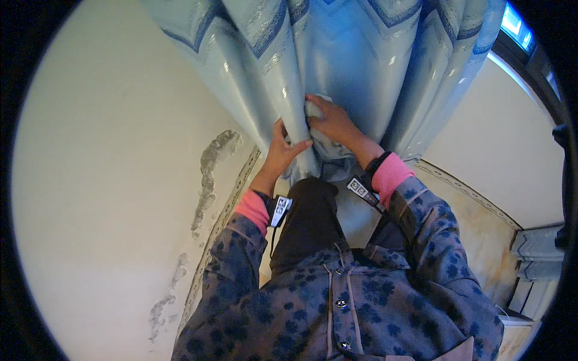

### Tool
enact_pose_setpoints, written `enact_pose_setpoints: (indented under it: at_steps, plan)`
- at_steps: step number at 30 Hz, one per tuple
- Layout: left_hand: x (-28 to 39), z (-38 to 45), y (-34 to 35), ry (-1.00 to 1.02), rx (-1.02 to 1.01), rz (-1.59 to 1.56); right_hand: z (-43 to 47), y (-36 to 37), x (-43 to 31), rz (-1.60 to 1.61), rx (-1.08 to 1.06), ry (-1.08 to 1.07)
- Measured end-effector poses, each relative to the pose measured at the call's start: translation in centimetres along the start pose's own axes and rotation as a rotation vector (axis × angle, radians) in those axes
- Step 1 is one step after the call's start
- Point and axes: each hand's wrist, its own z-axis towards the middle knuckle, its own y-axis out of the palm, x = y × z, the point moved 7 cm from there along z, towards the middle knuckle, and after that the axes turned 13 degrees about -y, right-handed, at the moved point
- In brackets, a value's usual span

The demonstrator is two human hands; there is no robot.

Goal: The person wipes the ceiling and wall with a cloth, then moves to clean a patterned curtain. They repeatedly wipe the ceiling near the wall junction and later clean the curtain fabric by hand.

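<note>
A shiny light-blue curtain [352, 58] with dark zigzag bands hangs in deep folds before me. My left hand [283, 151] grips one narrow fold of it, thumb on the near side and fingers behind. Just to the right and a little higher, my right hand [334, 122] is closed on bunched pale fabric [315, 109]. I cannot tell whether this is the curtain's own cloth or a separate piece. More crumpled grey-blue fabric [334, 155] hangs below that hand. The fingertips of both hands are partly hidden by cloth.
To the left is a cream wall [113, 135] with a patch of peeling plaster [208, 176]. A patterned border strip [469, 192] runs along the right wall. At upper right is a dark window frame [512, 47]. A pale-blue cloth-covered item [539, 246] stands at far right.
</note>
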Motion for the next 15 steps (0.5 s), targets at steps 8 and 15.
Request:
enact_pose_setpoints:
  at_steps: [8, 15]
  plan:
    - [0.3, 5.9, 2.3, 0.011, 0.372, 0.409, -6.5, -3.3, 0.5, 0.107, 0.112, 0.075]
    - [-4.2, 6.7, 3.4, -0.175, 0.34, 0.09, -21.0, -4.7, 7.2, 0.263, 0.289, 0.404]
